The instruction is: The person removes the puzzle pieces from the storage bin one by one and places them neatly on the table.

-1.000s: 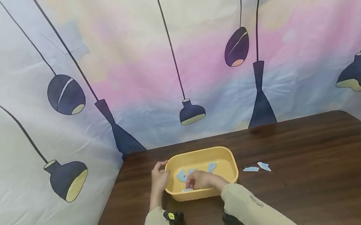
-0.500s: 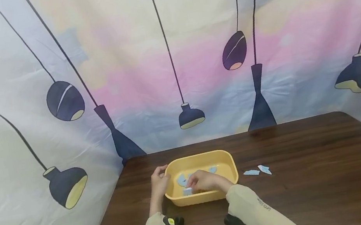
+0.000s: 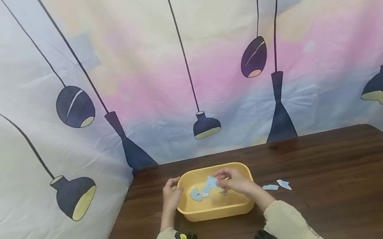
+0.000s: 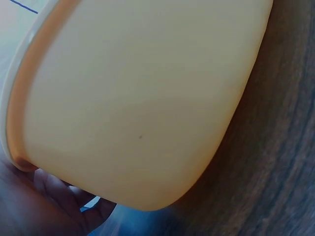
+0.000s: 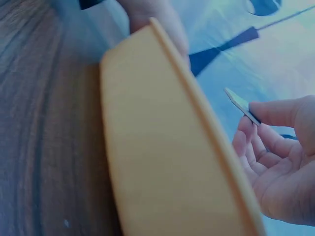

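A yellow plastic basin (image 3: 219, 212) stands on the table, several light blue, flat, irregular pieces inside it. My left hand (image 3: 171, 198) holds the basin's left end by the rim; in the left wrist view the fingers (image 4: 61, 194) lie along its end wall. Over the basin, my right hand (image 3: 234, 181) pinches a light blue flat piece (image 3: 211, 182). Seen edge-on in the right wrist view, this piece (image 5: 242, 106) is thin and stiff, between thumb and fingertips. Beneath it lie other blue pieces (image 3: 196, 194); one near the right hand is partly hidden.
To the right of the basin, two more light blue pieces (image 3: 283, 184) lie on the dark wooden table (image 3: 339, 196). Behind the table hangs a cloth backdrop (image 3: 155, 79) printed with lamps. A black wrist camera (image 3: 262, 238) sits under the right sleeve.
My right hand has risen from the basin's near side and moved right and away from me, lifting a blue piece. The left hand keeps its place on the rim.
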Demonstrator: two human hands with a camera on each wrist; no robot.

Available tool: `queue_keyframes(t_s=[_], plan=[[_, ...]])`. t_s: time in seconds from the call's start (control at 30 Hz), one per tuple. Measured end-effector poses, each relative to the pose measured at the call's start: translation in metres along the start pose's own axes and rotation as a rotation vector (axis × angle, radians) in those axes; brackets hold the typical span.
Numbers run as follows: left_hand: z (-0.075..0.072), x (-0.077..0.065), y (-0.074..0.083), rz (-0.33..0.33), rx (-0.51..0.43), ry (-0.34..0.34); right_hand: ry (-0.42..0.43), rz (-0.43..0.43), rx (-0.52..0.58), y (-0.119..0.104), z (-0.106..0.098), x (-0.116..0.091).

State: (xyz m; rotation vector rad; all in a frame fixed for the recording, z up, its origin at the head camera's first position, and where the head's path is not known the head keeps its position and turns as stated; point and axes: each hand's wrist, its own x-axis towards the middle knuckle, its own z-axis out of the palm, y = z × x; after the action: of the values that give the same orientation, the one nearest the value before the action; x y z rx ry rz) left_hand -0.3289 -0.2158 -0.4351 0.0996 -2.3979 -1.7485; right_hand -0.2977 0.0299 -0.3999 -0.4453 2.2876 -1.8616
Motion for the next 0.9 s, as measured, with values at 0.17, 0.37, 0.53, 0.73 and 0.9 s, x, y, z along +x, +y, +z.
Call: queue_keyframes(t_s=[0.17,0.37,0.53,0.73,0.9], plan=[[0.001,-0.001,-0.004,0.005,-0.016,-0.008,0.119,0.033,0.029,0.001,-0.02,-0.013],[0.004,0.004,-0.004,0.015,-0.021,0.005,0.186,0.069,0.053,0.006,-0.053,-0.026],[0.0,0.005,-0.001,0.014,-0.017,0.006,0.216,0.076,0.043,0.009,-0.087,-0.036],[-0.003,0.004,0.0,-0.008,0.001,0.001,0.291,0.149,0.032,0.02,-0.127,-0.048],[-0.002,0.005,0.0,-0.01,-0.001,0.0,0.328,0.148,0.002,0.03,-0.144,-0.055]])
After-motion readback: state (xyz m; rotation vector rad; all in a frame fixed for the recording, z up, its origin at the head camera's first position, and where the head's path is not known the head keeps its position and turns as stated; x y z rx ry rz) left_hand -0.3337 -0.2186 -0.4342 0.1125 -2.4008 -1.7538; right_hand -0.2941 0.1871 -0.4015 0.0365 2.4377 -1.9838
